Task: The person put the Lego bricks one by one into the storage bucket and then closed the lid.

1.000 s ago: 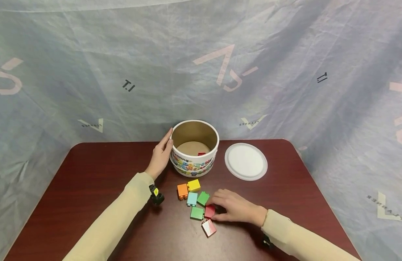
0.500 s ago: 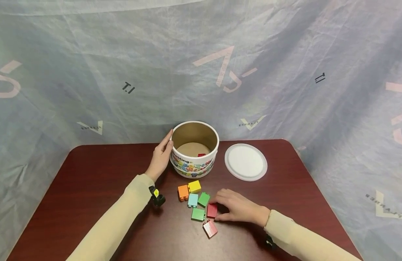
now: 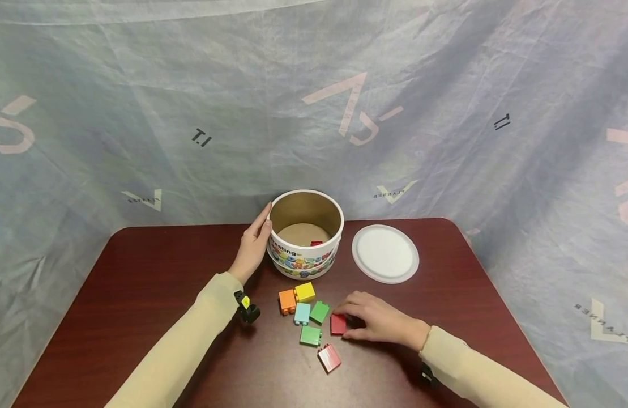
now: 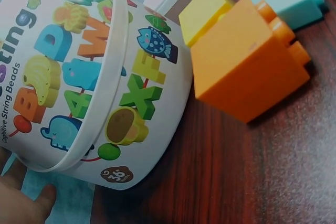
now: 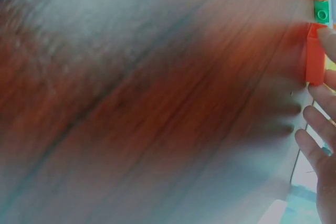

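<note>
In the head view my left hand [image 3: 251, 247] lies along the left side of a round white bucket [image 3: 303, 262], fingers extended up to its rim. A small red piece [image 3: 316, 243] is at the bottom of the bucket. My right hand [image 3: 382, 318] pinches a red toy building block [image 3: 338, 324] between thumb and fingers, low over the table. Left of it are two green blocks [image 3: 311, 335], a light blue block [image 3: 302, 313], a yellow block [image 3: 305, 292] and an orange block [image 3: 287, 301]. Another red block [image 3: 329, 358] lies nearer the front.
A round white lid [image 3: 385, 253] lies flat to the right of the bucket. The dark red-brown table [image 3: 156, 283] ends at the back against a grey cloth [image 3: 273, 113]. A white handle [image 4: 113, 77] hangs across the bucket's printed front.
My right hand has drawn the red block a little to the right, apart from the green blocks. My left hand stays at the bucket.
</note>
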The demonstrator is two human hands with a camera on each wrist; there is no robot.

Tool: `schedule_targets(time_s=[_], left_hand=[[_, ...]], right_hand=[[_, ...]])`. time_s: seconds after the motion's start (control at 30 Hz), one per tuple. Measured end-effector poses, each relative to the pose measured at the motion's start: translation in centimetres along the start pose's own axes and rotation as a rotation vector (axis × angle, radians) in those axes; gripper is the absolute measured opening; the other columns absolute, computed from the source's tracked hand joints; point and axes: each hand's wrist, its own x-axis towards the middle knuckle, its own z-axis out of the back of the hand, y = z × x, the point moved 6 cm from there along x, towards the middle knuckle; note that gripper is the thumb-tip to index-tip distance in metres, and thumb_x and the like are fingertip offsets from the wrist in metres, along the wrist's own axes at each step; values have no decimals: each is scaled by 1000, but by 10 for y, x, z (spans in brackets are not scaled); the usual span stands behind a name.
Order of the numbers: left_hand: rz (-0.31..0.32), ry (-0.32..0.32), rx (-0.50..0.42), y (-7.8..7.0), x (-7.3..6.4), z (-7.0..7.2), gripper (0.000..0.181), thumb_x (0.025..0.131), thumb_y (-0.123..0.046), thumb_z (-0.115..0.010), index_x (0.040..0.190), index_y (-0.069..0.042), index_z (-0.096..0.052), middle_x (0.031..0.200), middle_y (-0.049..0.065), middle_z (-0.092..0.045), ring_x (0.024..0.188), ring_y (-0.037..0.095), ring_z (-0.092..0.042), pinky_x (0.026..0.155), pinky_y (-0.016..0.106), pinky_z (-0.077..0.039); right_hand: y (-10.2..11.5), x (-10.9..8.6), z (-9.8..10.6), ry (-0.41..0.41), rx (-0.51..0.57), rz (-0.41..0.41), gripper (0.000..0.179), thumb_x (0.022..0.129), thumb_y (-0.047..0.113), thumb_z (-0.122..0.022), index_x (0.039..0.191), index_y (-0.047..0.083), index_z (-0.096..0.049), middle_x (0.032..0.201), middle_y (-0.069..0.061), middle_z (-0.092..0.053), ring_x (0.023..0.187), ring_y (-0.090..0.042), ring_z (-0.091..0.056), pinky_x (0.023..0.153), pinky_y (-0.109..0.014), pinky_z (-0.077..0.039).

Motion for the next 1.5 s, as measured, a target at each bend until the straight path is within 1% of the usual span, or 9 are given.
schedule_targets(time_s=[0.13, 0.23, 0.37, 0.53, 0.83, 1.07, 1.2, 1.33, 1.5], left_hand=[[-2, -4, 3, -1, 0, 0, 52, 114, -38, -42, 164, -41, -30, 170, -10, -27, 155, 22, -31, 125, 51, -28], [1, -4, 2, 0, -1, 0, 52, 114, -39, -42, 164, -41, -30, 170, -10, -27, 155, 21, -30, 125, 51, -28], [9, -1, -7, 2, -3, 0, 51, 114, -39, -42, 163, -42, -31, 170, -11, -27, 155, 21, -31, 125, 50, -28], [11, 0, 2, 4, -4, 0, 51, 114, -40, -42, 163, -43, -31, 169, -10, -28, 155, 20, -30, 125, 51, -28], [5, 3, 7, 2, -3, -1, 52, 114, -37, -42, 165, -40, -30, 170, -9, -26, 155, 23, -31, 125, 52, -28], [5, 3, 0, 2, -2, -2, 52, 114, -35, -42, 165, -40, -30, 171, -9, -25, 155, 23, -31, 124, 53, -28], [4, -2, 3, 1, -2, -1, 51, 114, -36, -41, 164, -41, -30, 170, -8, -26, 154, 24, -33, 124, 53, -29], [3, -2, 3, 1, -1, -1, 51, 115, -32, -41, 164, -40, -30, 171, -7, -26, 154, 25, -33, 124, 54, -29], [0, -6, 4, 2, -1, -1, 51, 115, -31, -41, 164, -39, -31, 170, -7, -27, 153, 25, -34, 124, 53, -29]], right_hand=[[-1, -1, 2, 15, 5, -24, 41, 92, 35, -82, 125, 13, -73, 114, 4, -67, 105, -10, -59, 92, -30, -53], [-1, -1, 2, 23, 8, -25, 40, 92, 34, -82, 125, 14, -73, 115, 4, -67, 105, -10, -59, 92, -30, -53], [-2, -3, 1, 33, 6, -28, 39, 92, 33, -82, 125, 14, -73, 117, 4, -68, 108, -11, -60, 94, -31, -53], [-5, -5, 1, 56, 8, -53, 39, 92, 31, -82, 126, 14, -73, 120, 4, -68, 111, -11, -60, 97, -32, -54], [-5, -5, 6, 59, -15, -32, 37, 91, 27, -82, 124, 13, -73, 116, 3, -69, 109, -12, -61, 97, -33, -53], [-7, -2, 17, 6, -29, -17, 36, 88, 24, -84, 120, 12, -72, 112, 4, -67, 105, -12, -60, 93, -32, -54], [-9, 1, 25, -12, -1, -29, 39, 87, 24, -86, 121, 11, -71, 112, 4, -67, 105, -11, -61, 94, -33, -54], [-11, 3, 31, -15, 21, -41, 42, 87, 23, -86, 124, 11, -70, 114, 5, -69, 106, -11, -63, 94, -33, -54], [-10, 7, 39, -41, 27, -15, 43, 86, 20, -87, 124, 11, -70, 113, 4, -69, 105, -11, -64, 94, -33, -55]])
